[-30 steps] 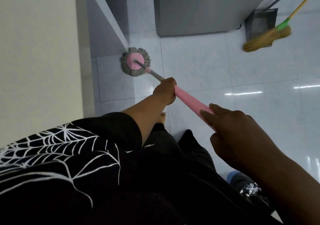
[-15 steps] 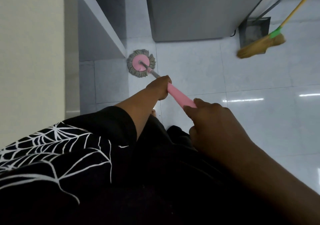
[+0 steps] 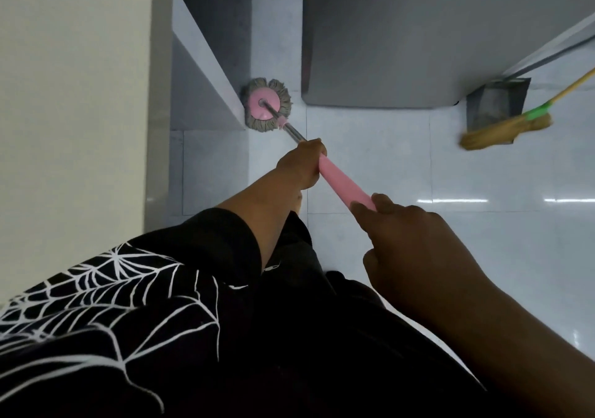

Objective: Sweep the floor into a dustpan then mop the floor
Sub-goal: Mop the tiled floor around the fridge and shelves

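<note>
Both hands are closed around the pink mop handle (image 3: 344,181): left hand (image 3: 302,166) lower down, right hand (image 3: 415,250) at its upper end. Beyond the grip, the mop head (image 3: 267,105) rests on the tiled floor (image 3: 370,147) against a grey unit's corner (image 3: 231,108). Broom (image 3: 505,127) and dustpan (image 3: 495,105) stand aside; sweeping appears finished, mopping under way.

Mop handle (image 3: 344,182): upper end hidden under the right hand (image 3: 418,243). A stretch lower down is covered by the left hand (image 3: 301,168), fingertips out of sight behind it. Right of the mop handle, the broom (image 3: 502,129) is blurred and its stick is cut off by the frame edge. Its bristles hide the front of the dustpan (image 3: 492,105). Left of the mop handle, a foot (image 3: 299,198) is mostly hidden behind the forearm.
</note>
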A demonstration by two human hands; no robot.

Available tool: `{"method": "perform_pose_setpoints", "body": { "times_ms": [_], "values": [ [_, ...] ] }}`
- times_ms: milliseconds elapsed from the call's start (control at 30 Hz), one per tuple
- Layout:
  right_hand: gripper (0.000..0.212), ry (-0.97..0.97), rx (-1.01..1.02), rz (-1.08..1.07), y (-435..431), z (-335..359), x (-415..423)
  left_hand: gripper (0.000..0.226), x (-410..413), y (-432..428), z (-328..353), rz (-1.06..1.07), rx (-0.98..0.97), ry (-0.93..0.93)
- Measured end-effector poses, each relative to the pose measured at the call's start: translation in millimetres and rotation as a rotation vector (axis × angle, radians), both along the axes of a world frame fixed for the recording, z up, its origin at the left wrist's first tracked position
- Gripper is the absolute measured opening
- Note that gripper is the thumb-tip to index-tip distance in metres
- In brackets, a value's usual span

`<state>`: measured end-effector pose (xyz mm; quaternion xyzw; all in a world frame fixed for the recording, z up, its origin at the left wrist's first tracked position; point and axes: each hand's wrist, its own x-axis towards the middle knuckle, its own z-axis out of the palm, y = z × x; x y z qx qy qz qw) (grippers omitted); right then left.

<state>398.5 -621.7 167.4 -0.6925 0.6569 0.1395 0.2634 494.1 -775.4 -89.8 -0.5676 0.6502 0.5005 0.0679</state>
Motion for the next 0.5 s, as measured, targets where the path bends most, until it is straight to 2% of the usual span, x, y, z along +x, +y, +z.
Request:
{"method": "perform_pose_setpoints", "body": {
  "times_ms": [67, 100, 133, 200, 233, 300, 367, 400, 467, 500],
  "values": [
    [0.053, 0.015, -0.028, 0.039, -36, 3, -3, 0.021, 0, -29, 3, -0.08, -0.057, -0.047],
    [0.051, 0.012, -0.036, 0.049, -53, 4, -3, 0.018, 2, -45, 8, -0.039, -0.033, -0.042],
    [0.048, 0.011, -0.039, 0.056, -69, 4, -2, 0.025, 5, -62, 11, -0.102, -0.061, -0.048],
    [0.041, 0.014, -0.045, 0.08, -98, 2, 3, 0.042, 8, -93, 16, -0.004, -0.148, -0.008],
    [0.037, 0.009, -0.049, 0.088, -111, 1, 7, 0.04, 11, -103, 18, 0.037, -0.158, 0.013],
    [0.03, -0.015, -0.064, 0.079, -134, -4, 15, 0.028, 18, -125, 26, 0.16, -0.084, 0.047],
    [0.028, -0.024, -0.086, 0.067, -154, -9, 19, 0.029, 27, -148, 22, 0.144, -0.088, -0.008],
    [0.029, -0.026, -0.101, 0.062, -163, -13, 21, 0.026, 31, -158, 19, 0.16, -0.043, 0.025],
    [0.027, -0.032, -0.122, 0.052, -181, -20, 24, 0.006, 38, -172, 14, 0.255, 0.101, 0.023],
    [0.026, -0.032, -0.122, 0.047, -187, -24, 26, 0.014, 41, -181, 7, 0.22, 0.056, -0.014]
  ]
}}
